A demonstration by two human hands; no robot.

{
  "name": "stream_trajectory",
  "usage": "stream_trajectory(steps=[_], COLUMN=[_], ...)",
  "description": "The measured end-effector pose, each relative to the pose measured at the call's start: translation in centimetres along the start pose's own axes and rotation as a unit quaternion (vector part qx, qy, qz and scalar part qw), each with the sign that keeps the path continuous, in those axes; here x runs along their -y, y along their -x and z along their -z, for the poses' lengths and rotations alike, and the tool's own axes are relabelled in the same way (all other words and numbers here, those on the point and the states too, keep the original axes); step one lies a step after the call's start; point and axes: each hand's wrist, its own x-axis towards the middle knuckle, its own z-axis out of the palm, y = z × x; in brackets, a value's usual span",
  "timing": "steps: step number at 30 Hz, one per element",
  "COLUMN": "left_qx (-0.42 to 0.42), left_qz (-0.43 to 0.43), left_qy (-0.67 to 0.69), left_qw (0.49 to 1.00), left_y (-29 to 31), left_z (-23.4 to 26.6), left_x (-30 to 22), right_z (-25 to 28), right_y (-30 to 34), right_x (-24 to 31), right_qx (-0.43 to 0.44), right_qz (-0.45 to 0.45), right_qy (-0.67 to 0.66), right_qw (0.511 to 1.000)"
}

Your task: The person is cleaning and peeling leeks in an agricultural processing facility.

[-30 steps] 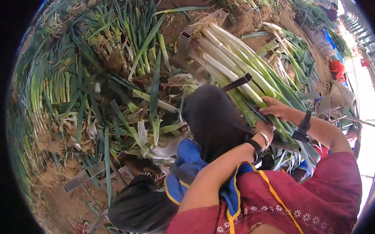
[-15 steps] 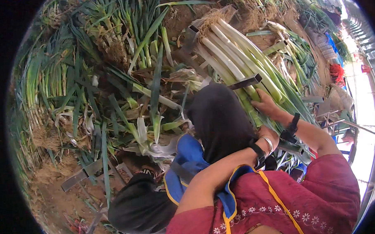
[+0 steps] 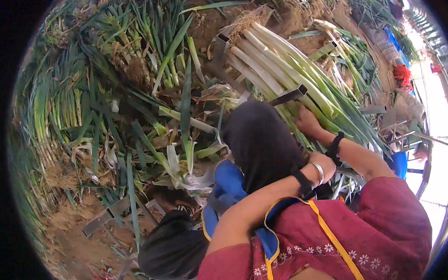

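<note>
A bundle of leeks (image 3: pixel 301 78) lies across a metal frame (image 3: pixel 291 94), roots at the far end, white stalks slanting down to green leaves at the right. My right hand (image 3: pixel 308 122) is closed round stalks at the bundle's near side, just below a metal bar; its fingertips are partly hidden among them. Crossing my body, my left arm reaches to the leaf end, where my left hand (image 3: pixel 323 165), with a silver bangle at the wrist, is closed below the right one. What sits inside its fingers is hidden.
Heaps of leeks (image 3: pixel 60 106) with roots cover the ground at left. Loose trimmed leaves (image 3: pixel 175 161) lie beside my dark-clothed knee (image 3: pixel 258 139). Another metal frame (image 3: pixel 103 218) stands at lower left. More leeks (image 3: pixel 349 61) lie beyond the bundle, near red netting (image 3: pixel 402 77).
My left hand has risen slightly and its back shows more fully. My right hand has shifted a little up and left along the bundle. The whole view has moved slightly.
</note>
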Motion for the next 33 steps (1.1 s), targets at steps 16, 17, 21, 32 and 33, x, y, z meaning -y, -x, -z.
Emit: stream_trajectory(steps=[16, 17, 21, 32, 33], left_qx=[-0.266, -0.230, -0.215, -0.283, -0.284], left_qz=[0.122, 0.124, 0.110, 0.096, 0.088], left_qy=[-0.177, -0.228, -0.317, -0.344, -0.341], left_qw=[0.940, 0.938, 0.917, 0.890, 0.892], left_y=[6.8, 6.3, 4.7, 3.1, 3.0], left_z=[14.1, 13.9, 13.3, 13.1, 13.1], left_x=[28.0, 28.6, 30.1, 31.8, 31.8], right_z=[-0.9, -0.8, 0.1, -0.3, -0.3], right_y=[0.1, 0.2, 0.3, 0.2, 0.2], right_x=[1.0, 1.2, 2.2, 2.3, 2.0], right_qx=[-0.036, -0.035, -0.019, -0.033, -0.003], right_qz=[-0.021, -0.017, -0.029, -0.024, -0.029], right_qy=[0.016, 0.024, 0.014, 0.005, 0.036], right_qw=[0.999, 0.999, 0.999, 0.999, 0.999])
